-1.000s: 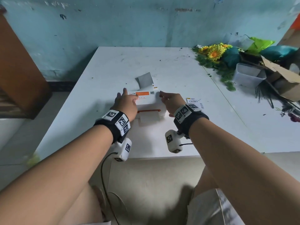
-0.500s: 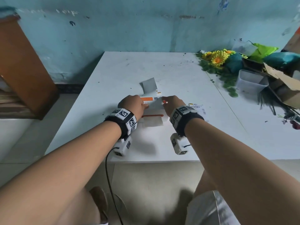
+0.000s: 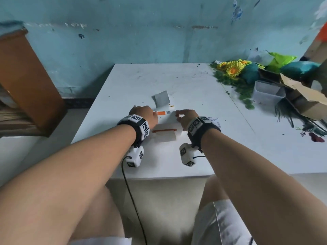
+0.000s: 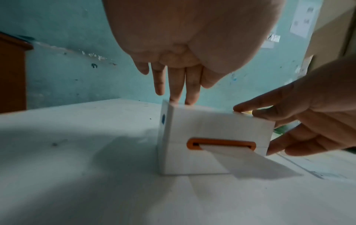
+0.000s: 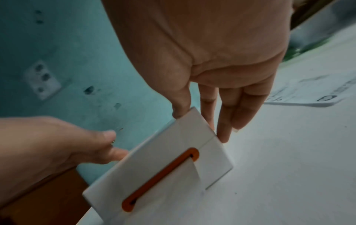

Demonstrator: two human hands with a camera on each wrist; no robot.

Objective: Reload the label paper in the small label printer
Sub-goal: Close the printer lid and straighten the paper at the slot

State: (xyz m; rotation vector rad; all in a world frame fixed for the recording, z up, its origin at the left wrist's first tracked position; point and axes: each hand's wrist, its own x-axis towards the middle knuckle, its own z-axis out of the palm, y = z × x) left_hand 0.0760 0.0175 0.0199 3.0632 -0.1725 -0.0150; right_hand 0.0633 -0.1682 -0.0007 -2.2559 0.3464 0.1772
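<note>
The small white label printer (image 3: 167, 123) stands near the table's front, its orange slot (image 4: 221, 143) facing me. A white paper strip (image 4: 248, 161) hangs out of the slot onto the table. My left hand (image 3: 143, 115) has straight fingers (image 4: 189, 92) whose tips touch the printer's top left edge. My right hand (image 3: 185, 118) is at the top right corner. Its thumb (image 5: 181, 109) presses the top edge and its straight fingers (image 5: 225, 121) lie along the right side. An orange sticker (image 3: 161, 113) shows on top between the hands.
A grey paper piece (image 3: 161, 99) lies behind the printer and a printed sheet (image 3: 215, 121) beside my right wrist. Artificial flowers (image 3: 231, 69), a clear tub (image 3: 267, 92) and a cardboard box (image 3: 304, 96) crowd the right. A brown cabinet (image 3: 26, 82) stands left of the table.
Both hands drew together over the printer's top, then spread slightly apart, uncovering the orange sticker. The printer stays where it was.
</note>
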